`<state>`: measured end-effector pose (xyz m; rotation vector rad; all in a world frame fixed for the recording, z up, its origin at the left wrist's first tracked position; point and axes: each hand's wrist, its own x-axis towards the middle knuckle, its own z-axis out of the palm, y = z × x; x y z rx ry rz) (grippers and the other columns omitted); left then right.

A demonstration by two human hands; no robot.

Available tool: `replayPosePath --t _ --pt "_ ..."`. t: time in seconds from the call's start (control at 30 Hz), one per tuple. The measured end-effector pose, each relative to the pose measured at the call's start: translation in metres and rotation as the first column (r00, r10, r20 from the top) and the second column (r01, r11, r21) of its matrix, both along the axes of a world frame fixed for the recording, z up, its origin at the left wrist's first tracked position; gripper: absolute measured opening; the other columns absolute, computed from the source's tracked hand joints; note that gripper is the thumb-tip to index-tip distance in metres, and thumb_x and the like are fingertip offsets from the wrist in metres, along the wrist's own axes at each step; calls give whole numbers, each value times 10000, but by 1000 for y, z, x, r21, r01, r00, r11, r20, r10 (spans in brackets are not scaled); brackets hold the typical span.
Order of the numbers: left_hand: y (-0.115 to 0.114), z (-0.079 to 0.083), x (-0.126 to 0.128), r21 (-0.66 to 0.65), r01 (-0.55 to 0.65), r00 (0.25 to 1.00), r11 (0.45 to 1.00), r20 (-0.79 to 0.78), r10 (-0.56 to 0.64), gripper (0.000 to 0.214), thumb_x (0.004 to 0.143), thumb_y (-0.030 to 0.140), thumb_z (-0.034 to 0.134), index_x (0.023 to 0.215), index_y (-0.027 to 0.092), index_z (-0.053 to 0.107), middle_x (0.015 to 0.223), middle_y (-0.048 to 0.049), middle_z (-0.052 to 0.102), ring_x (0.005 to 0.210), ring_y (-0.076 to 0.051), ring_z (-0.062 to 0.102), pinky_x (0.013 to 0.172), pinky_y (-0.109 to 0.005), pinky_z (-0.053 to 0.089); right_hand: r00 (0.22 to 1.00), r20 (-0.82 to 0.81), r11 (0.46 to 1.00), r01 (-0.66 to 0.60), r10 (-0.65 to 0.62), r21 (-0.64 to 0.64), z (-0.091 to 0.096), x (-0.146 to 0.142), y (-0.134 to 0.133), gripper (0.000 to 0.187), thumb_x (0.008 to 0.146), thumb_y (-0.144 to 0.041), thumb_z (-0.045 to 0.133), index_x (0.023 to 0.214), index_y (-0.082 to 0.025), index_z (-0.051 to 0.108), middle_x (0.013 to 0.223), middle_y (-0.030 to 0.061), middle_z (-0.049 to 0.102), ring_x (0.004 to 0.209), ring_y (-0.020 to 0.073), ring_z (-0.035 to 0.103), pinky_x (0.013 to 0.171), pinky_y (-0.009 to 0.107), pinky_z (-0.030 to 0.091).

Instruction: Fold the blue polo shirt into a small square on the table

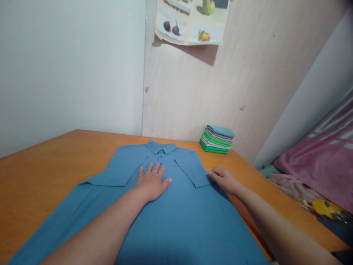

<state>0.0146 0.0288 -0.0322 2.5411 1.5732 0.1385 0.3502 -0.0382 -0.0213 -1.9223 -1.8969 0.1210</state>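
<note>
A blue polo shirt (pixel 176 217) lies spread front side up, with its collar (pixel 161 147) at the far end and both short sleeves folded inward over the chest. My left hand (pixel 152 184) rests flat on the chest just below the buttons, fingers spread. At the shirt's right edge, my right hand (pixel 223 179) has its fingers pinched together on the outer edge of the right sleeve (pixel 191 167). The near end of the shirt runs out of view below.
The shirt lies on an orange-brown wooden table (pixel 63 158). A stack of folded clothes (pixel 217 140), green, grey and blue, stands at the back right by the wall. A fruit picture sheet (pixel 191 22) hangs above. Pink fabric (pixel 320 162) is off the table's right side.
</note>
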Motion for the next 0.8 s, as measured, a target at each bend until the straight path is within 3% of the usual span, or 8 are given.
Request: replayPosePath --t 0.27,0.43,0.6,0.73,0.8 --pt "1 -1 0 6 1 1000 1000 9 -1 854 902 752 162 1578 245 285 1656 -68 163 1529 -354 103 1176 -672 80 995 79 995 73 -67 -68 4 3 -17 348 912 -409 464 654 -211 587 662 20 608 643 167 553 589 280 345" --pt "2 -4 0 -2 5 1000 1000 17 -4 873 887 779 145 1577 261 281 1657 -70 160 1530 -350 101 1175 -674 68 995 82 997 -52 56 -55 6 -14 -19 308 930 -434 471 918 -232 703 902 49 688 842 192 621 735 288 419" --pt "-2 -2 0 -17 11 999 1000 38 -10 874 892 773 130 1579 252 275 1660 -76 157 1532 -349 84 1179 -671 61 989 142 989 -16 37 -148 8 -24 -13 404 948 -494 429 782 -225 680 806 54 679 768 201 622 698 301 424" --pt "-4 0 0 -29 17 998 999 62 -15 885 886 779 145 1580 243 272 1660 -81 154 1531 -361 78 1178 -675 54 989 111 992 -83 94 -100 6 -33 -9 382 938 -499 439 984 -246 722 969 64 705 899 222 646 786 314 451" --pt "-5 1 0 -45 20 998 999 65 -17 890 885 777 156 1583 235 262 1662 -84 145 1531 -365 64 1177 -679 46 987 125 990 -89 102 -107 4 -38 -10 372 928 -494 452 985 -250 727 961 66 704 885 225 649 785 320 457"
